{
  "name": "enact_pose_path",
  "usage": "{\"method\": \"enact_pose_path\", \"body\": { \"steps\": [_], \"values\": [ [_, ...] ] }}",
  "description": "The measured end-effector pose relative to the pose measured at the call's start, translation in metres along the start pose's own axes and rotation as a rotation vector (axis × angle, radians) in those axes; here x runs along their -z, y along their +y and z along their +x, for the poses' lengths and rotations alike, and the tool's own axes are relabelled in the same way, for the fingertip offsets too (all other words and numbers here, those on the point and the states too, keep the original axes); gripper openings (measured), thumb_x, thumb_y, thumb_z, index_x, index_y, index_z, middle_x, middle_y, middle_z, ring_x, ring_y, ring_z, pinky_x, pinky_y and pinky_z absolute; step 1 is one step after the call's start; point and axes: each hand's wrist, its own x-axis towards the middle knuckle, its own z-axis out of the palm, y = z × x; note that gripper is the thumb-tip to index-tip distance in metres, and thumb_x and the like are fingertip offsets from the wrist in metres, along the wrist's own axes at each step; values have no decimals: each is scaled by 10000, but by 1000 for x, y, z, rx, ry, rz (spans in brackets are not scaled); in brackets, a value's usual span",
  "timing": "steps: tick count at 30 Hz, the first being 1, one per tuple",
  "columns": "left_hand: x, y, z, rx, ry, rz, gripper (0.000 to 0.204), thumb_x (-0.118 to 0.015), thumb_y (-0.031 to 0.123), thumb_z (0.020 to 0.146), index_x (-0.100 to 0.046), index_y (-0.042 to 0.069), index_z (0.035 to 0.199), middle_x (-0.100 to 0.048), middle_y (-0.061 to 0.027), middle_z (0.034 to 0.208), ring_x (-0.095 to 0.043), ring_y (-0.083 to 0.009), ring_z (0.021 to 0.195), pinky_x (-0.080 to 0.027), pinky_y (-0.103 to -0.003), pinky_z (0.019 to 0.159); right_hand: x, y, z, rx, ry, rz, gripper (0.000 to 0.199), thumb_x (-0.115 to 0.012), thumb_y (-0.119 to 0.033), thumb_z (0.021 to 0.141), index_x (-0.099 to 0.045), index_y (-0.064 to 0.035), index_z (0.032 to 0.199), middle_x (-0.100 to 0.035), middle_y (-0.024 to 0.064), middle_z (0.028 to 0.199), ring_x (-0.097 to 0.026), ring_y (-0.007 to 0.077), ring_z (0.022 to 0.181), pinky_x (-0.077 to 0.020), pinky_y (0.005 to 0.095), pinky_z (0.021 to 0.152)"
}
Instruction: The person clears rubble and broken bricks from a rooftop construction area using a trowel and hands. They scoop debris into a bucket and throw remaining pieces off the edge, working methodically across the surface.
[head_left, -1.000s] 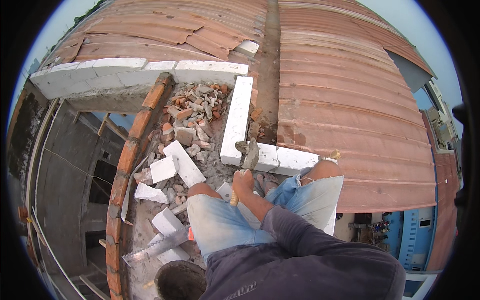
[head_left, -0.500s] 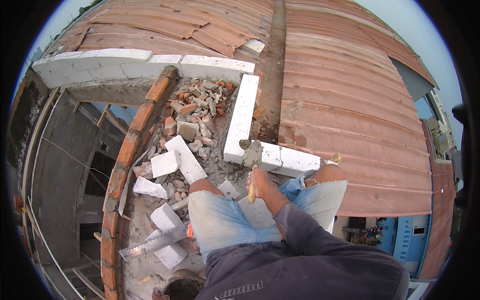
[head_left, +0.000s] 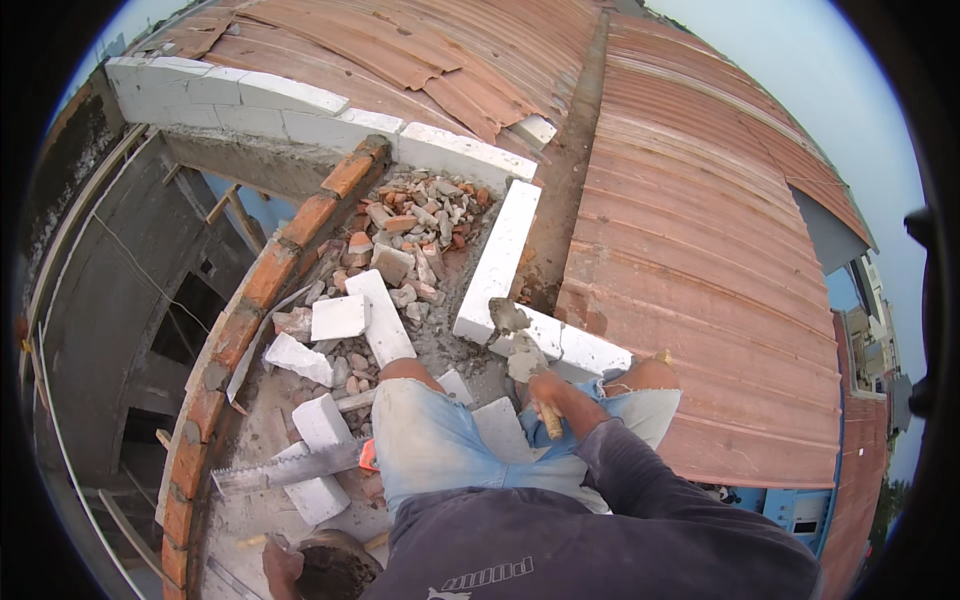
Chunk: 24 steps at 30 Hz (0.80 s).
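Evidently, the corrugated roof (head_left: 700, 250) is spreading widest, filling the far side and the right beyond the right grip (head_left: 560, 395). The curved brick wall (head_left: 265, 278) is running well off to that grip's left. Nearer, the white block wall (head_left: 507, 250) is turning a corner just beyond the right grip, and the rubble heap (head_left: 430, 215) is lying farther out, to its left. Loose white blocks (head_left: 380, 320) are resting between that grip and the brick wall, with a handsaw (head_left: 295, 470) lying across the nearest ones. The dark bucket (head_left: 325, 537) is standing beside the left grip (head_left: 283, 568), which is apparently touching its rim; I cannot tell whether it is clenching anything. The right grip is clasping the trowel (head_left: 525, 360) by its wooden handle (head_left: 550, 422), and the blade is pointing away from it toward the small mortar lump (head_left: 509, 316) sitting on the corner. By my reading, mortar is being worked onto the wall's corner. The next move is probably calling for a steady, low blade, pressing the mortar flat without nudging the blocks beneath.
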Motion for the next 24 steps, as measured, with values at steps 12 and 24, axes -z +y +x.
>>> {"method": "enact_pose_path", "body": {
  "steps": [12, 24],
  "values": [
    [-35, 215, -38, -361, -180, -569, 584, -747, 304, 946, -544, -62, 1354, -651, -278, 1285, -644, -403, 1222, -495, -450, 1043, -29, -41, 45, 70, -46, -88, 389, -434, -323, 1071, -623, 1, 967, -596, 130, 673, -622, 293, 557, -528, 533, 500],
    [-59, 314, 91, -435, 264, -333, 813, -759, 401, 914, -409, -33, 1506, -413, -311, 1549, -386, -473, 1452, -330, -549, 1197, -118, -90, -8, 219, -416, 531, 253, -629, -349, 1049, -550, -111, 1017, -539, 13, 785, -558, 133, 607, -500, 334, 513]
  ]
}}
